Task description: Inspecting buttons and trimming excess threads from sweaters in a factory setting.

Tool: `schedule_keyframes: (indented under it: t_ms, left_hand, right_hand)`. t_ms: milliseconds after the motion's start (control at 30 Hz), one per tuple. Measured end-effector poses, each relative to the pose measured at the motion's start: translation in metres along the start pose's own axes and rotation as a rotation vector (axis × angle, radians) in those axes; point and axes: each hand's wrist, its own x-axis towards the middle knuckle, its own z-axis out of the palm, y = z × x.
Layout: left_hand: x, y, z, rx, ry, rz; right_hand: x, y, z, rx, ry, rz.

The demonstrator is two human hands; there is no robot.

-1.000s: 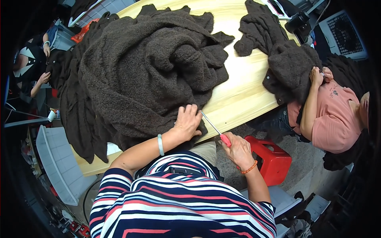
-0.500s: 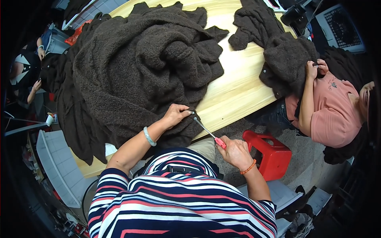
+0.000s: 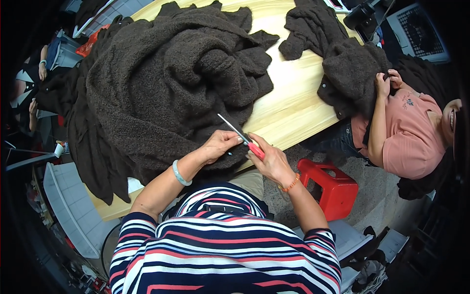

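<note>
A large heap of dark brown knitted fabric (image 3: 147, 93) covers the left part of the wooden table, its near edge lying against my body. My left hand (image 3: 218, 146) is closed at that edge, thumb and fingers pinching the brown fabric. A small shiny button (image 3: 229, 153) shows just below these fingertips. My right hand (image 3: 272, 162) grips red-handled scissors (image 3: 235, 128) close beside the left fingertips. Their slim metal blades look closed and point up and left over the heap. The exact spot pinched by the left fingers is partly hidden.
Across the pale wooden table (image 3: 289, 105), a person in a pink shirt (image 3: 413, 139) holds another brown garment (image 3: 355, 73). A red stool (image 3: 333, 188) stands at my right. Another person's hand (image 3: 42, 71) is at far left, above a grey bin (image 3: 73, 210).
My right hand has moved up and left, bringing the scissors alongside my left fingers, with the blades now over the heap. The left hand still pinches the fabric.
</note>
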Motion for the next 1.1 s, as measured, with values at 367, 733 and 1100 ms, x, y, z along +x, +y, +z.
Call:
schedule_keyframes:
  t_ms: [367,733,1100]
  left_hand:
    - [-0.065,0.043,-0.019,0.340,0.120,0.088]
    - [-0.058,0.040,-0.014,0.419,0.332,0.411]
    - [-0.054,0.034,-0.002,0.679,0.372,0.460]
  right_hand:
    - [0.043,-0.006,-0.021,-0.038,0.023,-0.119]
    - [0.003,-0.013,-0.051,-0.272,-0.104,-0.139]
    - [-0.036,-0.034,-0.057,-0.325,-0.242,-0.124]
